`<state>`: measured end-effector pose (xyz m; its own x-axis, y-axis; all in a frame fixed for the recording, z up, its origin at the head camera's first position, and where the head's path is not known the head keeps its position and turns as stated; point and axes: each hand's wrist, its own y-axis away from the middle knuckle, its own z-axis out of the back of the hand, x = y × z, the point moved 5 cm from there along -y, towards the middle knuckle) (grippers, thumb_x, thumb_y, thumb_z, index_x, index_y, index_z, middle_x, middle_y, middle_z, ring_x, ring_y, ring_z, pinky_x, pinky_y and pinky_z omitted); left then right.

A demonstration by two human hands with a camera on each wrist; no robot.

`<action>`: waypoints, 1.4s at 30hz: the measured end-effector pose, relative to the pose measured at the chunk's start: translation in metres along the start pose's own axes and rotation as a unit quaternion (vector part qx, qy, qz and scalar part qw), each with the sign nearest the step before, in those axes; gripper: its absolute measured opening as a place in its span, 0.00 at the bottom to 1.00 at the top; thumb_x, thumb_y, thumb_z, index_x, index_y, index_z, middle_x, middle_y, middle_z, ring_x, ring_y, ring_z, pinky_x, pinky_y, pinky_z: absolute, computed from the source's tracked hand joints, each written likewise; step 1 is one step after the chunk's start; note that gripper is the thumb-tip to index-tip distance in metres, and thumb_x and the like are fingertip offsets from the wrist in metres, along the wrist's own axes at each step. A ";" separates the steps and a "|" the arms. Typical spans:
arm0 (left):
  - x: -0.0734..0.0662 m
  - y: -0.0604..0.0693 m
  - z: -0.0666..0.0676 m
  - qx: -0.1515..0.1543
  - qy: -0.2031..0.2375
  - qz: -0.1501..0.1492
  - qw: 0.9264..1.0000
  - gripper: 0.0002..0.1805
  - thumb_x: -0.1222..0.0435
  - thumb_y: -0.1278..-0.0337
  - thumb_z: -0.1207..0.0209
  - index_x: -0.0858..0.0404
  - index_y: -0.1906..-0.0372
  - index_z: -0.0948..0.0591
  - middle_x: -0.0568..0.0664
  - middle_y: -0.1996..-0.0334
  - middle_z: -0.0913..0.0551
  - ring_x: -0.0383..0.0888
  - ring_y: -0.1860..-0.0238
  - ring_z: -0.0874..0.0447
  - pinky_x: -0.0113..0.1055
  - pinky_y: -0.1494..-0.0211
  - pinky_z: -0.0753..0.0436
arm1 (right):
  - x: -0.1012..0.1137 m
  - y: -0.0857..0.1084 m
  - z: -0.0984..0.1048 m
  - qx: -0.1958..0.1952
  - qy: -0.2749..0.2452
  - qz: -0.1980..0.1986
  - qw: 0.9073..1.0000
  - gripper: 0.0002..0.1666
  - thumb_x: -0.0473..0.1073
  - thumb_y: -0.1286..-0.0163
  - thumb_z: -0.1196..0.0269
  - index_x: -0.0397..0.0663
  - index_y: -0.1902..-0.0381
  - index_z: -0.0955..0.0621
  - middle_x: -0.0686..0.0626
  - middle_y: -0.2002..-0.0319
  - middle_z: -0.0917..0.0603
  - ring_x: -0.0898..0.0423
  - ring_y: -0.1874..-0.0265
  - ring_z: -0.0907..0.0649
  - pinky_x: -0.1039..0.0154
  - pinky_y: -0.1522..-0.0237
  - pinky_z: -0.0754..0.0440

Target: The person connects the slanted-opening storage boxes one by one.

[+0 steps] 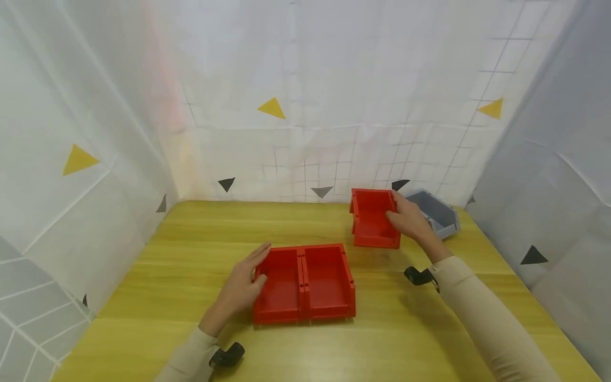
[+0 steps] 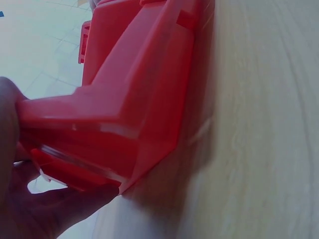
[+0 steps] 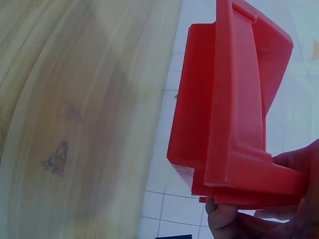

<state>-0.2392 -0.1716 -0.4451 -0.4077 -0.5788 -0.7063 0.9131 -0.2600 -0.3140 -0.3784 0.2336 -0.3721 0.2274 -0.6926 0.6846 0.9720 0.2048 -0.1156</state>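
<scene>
Two red plastic storage bins stand side by side on the table, the left bin (image 1: 281, 289) against the middle bin (image 1: 326, 281). My left hand (image 1: 241, 284) grips the left bin's outer side wall, thumb over the rim inside and fingers outside. In the left wrist view, fingers (image 2: 75, 206) press that bin's outer side (image 2: 99, 154). A third red bin (image 1: 374, 217) is held up off the table by my right hand (image 1: 410, 215), which pinches its right wall. The right wrist view shows this raised bin (image 3: 239, 109) above the wood, with fingers (image 3: 224, 216) beneath its rim.
A grey-blue bin (image 1: 441, 215) sits at the table's back right corner, partly behind my right hand. The yellowish wooden table (image 1: 191, 228) meets white sheet walls (image 1: 324, 69) at the back and both sides. Dark wrist cameras (image 1: 228, 354) stick out from both sleeves.
</scene>
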 end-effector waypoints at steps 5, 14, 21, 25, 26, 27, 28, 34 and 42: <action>0.002 0.001 0.000 0.008 0.000 0.002 1.000 0.38 0.77 0.35 0.43 0.60 0.20 0.34 0.46 0.21 0.37 0.34 0.85 0.48 0.32 0.81 0.31 | 0.003 0.006 0.000 0.006 0.002 -0.002 1.000 0.43 0.36 0.27 0.48 0.34 0.18 0.49 0.28 0.33 0.28 0.31 0.44 0.21 0.36 0.47 0.19; 0.006 0.000 0.000 0.008 -0.007 0.007 1.000 0.39 0.76 0.35 0.43 0.57 0.19 0.35 0.43 0.20 0.39 0.35 0.85 0.49 0.31 0.83 0.34 | 0.016 0.019 0.005 0.002 0.001 0.023 1.000 0.41 0.34 0.27 0.47 0.34 0.19 0.45 0.28 0.34 0.26 0.31 0.46 0.19 0.38 0.51 0.16; 0.008 0.000 0.004 0.003 -0.010 -0.002 1.000 0.38 0.76 0.35 0.43 0.58 0.20 0.34 0.42 0.21 0.38 0.34 0.84 0.47 0.31 0.83 0.33 | 0.021 0.035 0.006 -0.014 0.001 0.030 0.999 0.41 0.34 0.26 0.47 0.32 0.19 0.46 0.27 0.33 0.27 0.31 0.45 0.20 0.38 0.50 0.16; 0.008 -0.001 0.005 0.005 -0.007 -0.008 1.000 0.38 0.77 0.35 0.43 0.59 0.20 0.33 0.43 0.21 0.38 0.34 0.84 0.47 0.31 0.83 0.31 | 0.025 0.043 0.007 -0.018 0.009 0.040 0.999 0.40 0.33 0.26 0.47 0.33 0.19 0.44 0.29 0.33 0.27 0.32 0.44 0.21 0.37 0.50 0.17; 0.008 -0.001 0.005 0.006 -0.007 -0.009 1.000 0.37 0.77 0.34 0.43 0.59 0.20 0.33 0.43 0.21 0.38 0.34 0.85 0.48 0.31 0.83 0.31 | 0.027 0.045 0.007 -0.019 0.012 0.044 0.999 0.40 0.33 0.27 0.47 0.33 0.20 0.43 0.29 0.33 0.27 0.31 0.43 0.21 0.37 0.50 0.17; 0.008 -0.002 0.005 0.006 -0.007 -0.010 1.000 0.38 0.77 0.34 0.43 0.60 0.20 0.33 0.44 0.21 0.37 0.34 0.84 0.47 0.31 0.83 0.31 | 0.028 0.047 0.007 -0.021 0.013 0.048 0.999 0.40 0.33 0.27 0.47 0.34 0.19 0.43 0.29 0.33 0.27 0.31 0.43 0.21 0.37 0.50 0.17; 0.009 -0.002 0.005 0.005 -0.006 -0.011 1.000 0.38 0.77 0.35 0.43 0.60 0.20 0.33 0.45 0.21 0.37 0.34 0.84 0.47 0.31 0.83 0.32 | 0.030 0.049 0.007 -0.021 0.015 0.048 0.999 0.40 0.33 0.27 0.46 0.35 0.19 0.43 0.29 0.33 0.26 0.31 0.44 0.21 0.37 0.50 0.17; 0.012 -0.002 0.007 0.002 -0.001 -0.021 1.000 0.37 0.78 0.35 0.44 0.62 0.21 0.33 0.50 0.21 0.36 0.44 0.78 0.31 0.32 0.84 0.32 | 0.035 0.060 0.008 -0.024 0.039 0.048 0.998 0.43 0.34 0.27 0.45 0.32 0.18 0.47 0.27 0.29 0.31 0.29 0.41 0.22 0.35 0.47 0.20; 0.013 -0.003 0.008 0.000 0.000 -0.021 1.000 0.37 0.77 0.35 0.43 0.61 0.21 0.32 0.49 0.21 0.36 0.53 0.34 0.27 0.32 0.81 0.30 | 0.034 0.069 0.006 -0.018 0.047 0.050 0.997 0.44 0.36 0.27 0.44 0.30 0.19 0.47 0.26 0.28 0.33 0.29 0.41 0.22 0.35 0.47 0.20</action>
<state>-0.2467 -0.1847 -0.4481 -0.4455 -0.5670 -0.6929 0.8953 -0.2832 -0.3439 -0.3042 0.2282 -0.3521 0.3265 -0.7318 0.5982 0.9452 0.2526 -0.2069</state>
